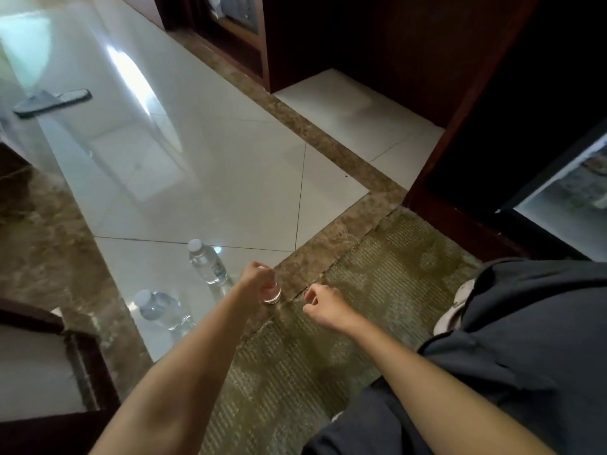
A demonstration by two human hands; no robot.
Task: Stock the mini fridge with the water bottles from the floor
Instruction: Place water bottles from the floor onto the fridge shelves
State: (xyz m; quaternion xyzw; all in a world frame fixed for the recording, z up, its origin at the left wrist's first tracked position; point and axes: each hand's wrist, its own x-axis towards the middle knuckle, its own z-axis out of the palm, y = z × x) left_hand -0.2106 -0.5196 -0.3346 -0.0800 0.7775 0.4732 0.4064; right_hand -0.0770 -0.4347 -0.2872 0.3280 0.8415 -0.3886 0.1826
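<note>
One clear water bottle [272, 292] is gripped at its top by the left hand [258, 277]. Two white-capped bottles [207, 262] stand just left of it. The right hand [323, 303] curls loosely, holding nothing.

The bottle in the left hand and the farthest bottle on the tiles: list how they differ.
The held bottle is gripped from above by the left hand; the far bottle stands free. The held bottle's top is hidden under the hand; the far bottle's white cap shows. The held bottle is at the brown stone border; the far bottle is on white tile. Both are clear plastic.
</note>
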